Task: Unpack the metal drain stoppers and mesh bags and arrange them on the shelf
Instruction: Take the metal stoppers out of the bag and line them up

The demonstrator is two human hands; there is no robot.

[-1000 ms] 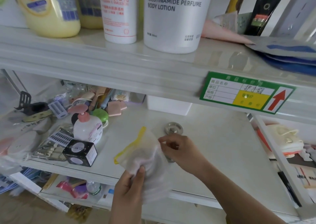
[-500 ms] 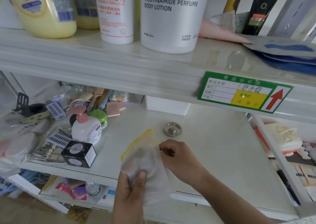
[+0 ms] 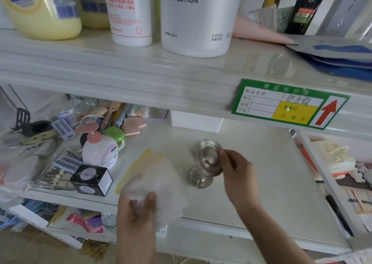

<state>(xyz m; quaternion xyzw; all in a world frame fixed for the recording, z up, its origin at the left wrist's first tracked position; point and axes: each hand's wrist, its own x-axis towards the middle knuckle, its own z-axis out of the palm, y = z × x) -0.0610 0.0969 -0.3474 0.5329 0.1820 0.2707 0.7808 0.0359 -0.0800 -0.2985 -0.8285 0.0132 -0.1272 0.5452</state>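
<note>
Round shiny metal drain stopper (image 3: 208, 157), rigid and probably slick, is being pinched at its rim by the right hand (image 3: 234, 172), above a second stopper (image 3: 198, 178) lying on the white shelf (image 3: 261, 173). Left hand (image 3: 138, 213) is gripping the soft, yellow-edged white mesh bag (image 3: 153, 177); contents unclear.

Light was bright, soft, even; shadows faint. Glare sat on the upper shelf (image 3: 271, 66). My right hand (image 3: 235, 169) and its drain stopper (image 3: 207, 155) smeared with motion blur; edges bowed.
</note>
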